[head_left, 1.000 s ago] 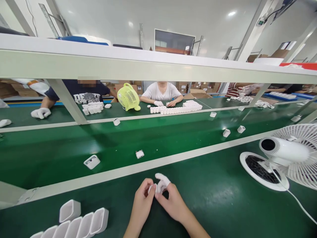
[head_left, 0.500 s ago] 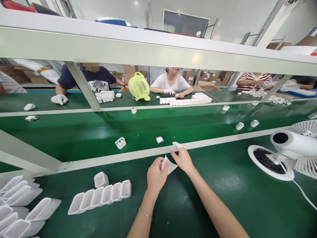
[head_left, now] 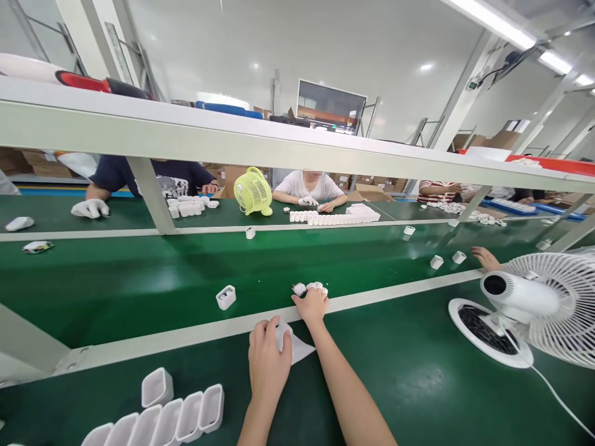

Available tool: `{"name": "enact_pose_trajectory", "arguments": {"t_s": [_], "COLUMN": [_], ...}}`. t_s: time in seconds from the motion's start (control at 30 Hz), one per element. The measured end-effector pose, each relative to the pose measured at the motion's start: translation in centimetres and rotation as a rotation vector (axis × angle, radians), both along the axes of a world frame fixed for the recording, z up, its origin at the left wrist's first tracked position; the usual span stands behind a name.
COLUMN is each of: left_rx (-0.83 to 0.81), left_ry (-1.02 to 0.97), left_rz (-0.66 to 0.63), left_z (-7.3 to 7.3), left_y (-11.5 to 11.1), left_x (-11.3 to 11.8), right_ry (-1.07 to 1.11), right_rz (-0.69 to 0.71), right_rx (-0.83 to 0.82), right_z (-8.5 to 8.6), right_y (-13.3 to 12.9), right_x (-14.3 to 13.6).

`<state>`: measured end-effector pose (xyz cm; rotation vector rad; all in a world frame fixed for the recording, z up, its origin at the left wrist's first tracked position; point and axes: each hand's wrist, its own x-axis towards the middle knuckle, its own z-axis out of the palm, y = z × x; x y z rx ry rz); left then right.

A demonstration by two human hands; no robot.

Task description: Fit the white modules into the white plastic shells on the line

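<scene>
Now the right hand (head_left: 310,305) has reached to 12 o'clock, its fingers closing around a small white part (head_left: 300,288) on the belt (head_left: 139,279) — the left hand (head_left: 268,356) lies flat, pressing the white sheet (head_left: 297,350) onto the bench (head_left: 418,384).

Both forearms bare to the frame's lower edge; no sleeves or cuffs in view. Left hand (head_left: 268,362): bare, no glove, no ring to be seen; nails short and plain. Wrist shows no band at this angle. Right hand (head_left: 311,305): palm and back bare, but white finger cots (head_left: 317,286) cap the fingertips, small rounded sheaths, snug, matt. How many fingers are capped cannot be told. No watch on either arm.
</scene>
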<state>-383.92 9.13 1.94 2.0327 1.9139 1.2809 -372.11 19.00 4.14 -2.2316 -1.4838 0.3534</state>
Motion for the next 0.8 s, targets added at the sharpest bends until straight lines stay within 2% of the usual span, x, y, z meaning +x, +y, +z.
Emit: {"name": "enact_pose_trajectory", "arguments": {"t_s": [0.2,0.37,0.47,0.6,0.7,0.8], "left_rx": [0.05,0.077,0.081,0.092,0.098,0.091], "left_ry": [0.026,0.029,0.027,0.035,0.042,0.048], "left_rz": [-0.042,-0.075,-0.103,-0.133,-0.123,-0.079], "left_z": [-0.4,-0.2,-0.2,0.1,0.9,2.0], "left_y": [0.3,0.0,-0.4,-0.7,-1.3,-3.1], "left_x": [0.0,0.6,1.0,1.2,1.5,1.7], "right_ry": [0.06,0.175,0.244,0.296,0.304,0.287], "right_rz": [0.002,0.114,0.179,0.198,0.237,0.276], "right_rx": [0.03,0.068,0.114,0.205,0.284,0.338], "right_z": [0.6,1.2,0.9,-0.6,-2.0,-2.8], "right_y": [0.2,-0.3,-2.3,-6.7,-9.5,-11.0], "right_x": [1.5,3.9,5.9,8.1,9.0,9.4]}}
